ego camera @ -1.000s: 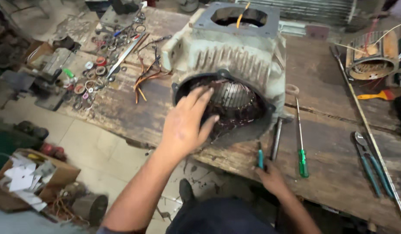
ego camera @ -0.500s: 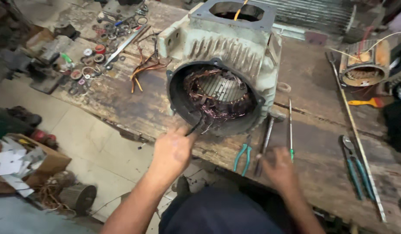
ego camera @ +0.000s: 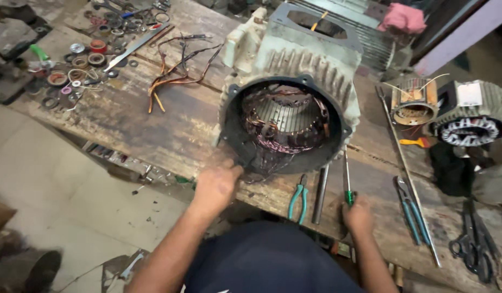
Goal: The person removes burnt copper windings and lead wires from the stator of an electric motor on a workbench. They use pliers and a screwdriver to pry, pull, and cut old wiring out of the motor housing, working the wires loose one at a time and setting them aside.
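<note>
The left hand (ego camera: 215,187) sits at the lower centre of the frame, fingers curled together against the bottom left rim of the motor housing (ego camera: 294,108), where dark winding wires spill out of the opening; whether it pinches a wire cannot be told. The right hand (ego camera: 358,214), lower right of centre, is closed around the green handle of a screwdriver (ego camera: 347,179) whose shaft points up toward the housing's lower edge. The two hands are well apart.

The motor housing lies on its side in the middle of the frame, its round open end facing the camera, copper windings (ego camera: 286,122) visible inside, pale ribbed casing behind. Between the hands, on the wooden workbench (ego camera: 153,125), lie teal-handled pliers (ego camera: 298,199) and, just beside them, a dark metal rod (ego camera: 320,193).

Further right lie blue-handled pliers (ego camera: 411,206) and a long thin steel bar (ego camera: 408,179); black scissors (ego camera: 471,239) sit at the lower right. At the upper right stand a small wound stator (ego camera: 412,102) and a second grey motor (ego camera: 471,116). Loose brown wires (ego camera: 175,68) lie at the upper centre left, and rings and washers (ego camera: 71,70) are scattered at the upper left.
</note>
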A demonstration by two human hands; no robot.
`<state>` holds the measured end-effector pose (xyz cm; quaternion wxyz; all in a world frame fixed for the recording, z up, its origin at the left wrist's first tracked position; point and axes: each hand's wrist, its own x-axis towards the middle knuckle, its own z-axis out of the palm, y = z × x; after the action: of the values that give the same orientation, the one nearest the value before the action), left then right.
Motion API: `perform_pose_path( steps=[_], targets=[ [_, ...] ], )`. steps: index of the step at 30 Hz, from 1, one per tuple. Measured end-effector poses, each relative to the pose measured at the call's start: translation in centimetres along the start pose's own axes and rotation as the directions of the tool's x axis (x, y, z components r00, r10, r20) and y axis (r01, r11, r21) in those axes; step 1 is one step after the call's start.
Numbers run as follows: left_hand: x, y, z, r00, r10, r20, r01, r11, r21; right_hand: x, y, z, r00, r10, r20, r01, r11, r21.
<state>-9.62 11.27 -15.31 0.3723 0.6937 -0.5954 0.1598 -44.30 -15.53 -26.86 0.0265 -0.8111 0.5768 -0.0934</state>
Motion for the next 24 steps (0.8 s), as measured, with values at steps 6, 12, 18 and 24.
perform_pose_path(
  steps=[6, 12, 18, 24],
  targets=[
    [-0.4, -3.1, 1.0, 0.977, -0.046, 0.21, 0.058, 0.997, -0.055, -0.2, -2.5, -2.0, 0.874, 0.333, 0.354, -0.479, 0.469, 0.742],
    [-0.4, -5.3, 1.4, 0.97, 0.058, 0.237, -0.02, 0.987, -0.16, -4.0, -1.6, -6.8, 0.913, 0.399, 0.089, -0.253, 0.381, 0.889],
    [2.3, -5.6, -0.2, 0.917, 0.168, 0.362, -0.065, 0.958, -0.278, -7.7, 2.0, -11.3, 0.897, 0.329, -0.294, 0.138, 0.423, 0.896],
    [6.8, -6.3, -5.0, 0.932, 0.291, 0.215, -0.105, 0.786, -0.609, -7.4, 7.5, -12.7, 0.858, 0.123, -0.498, 0.189, 0.826, 0.53]
  ],
)
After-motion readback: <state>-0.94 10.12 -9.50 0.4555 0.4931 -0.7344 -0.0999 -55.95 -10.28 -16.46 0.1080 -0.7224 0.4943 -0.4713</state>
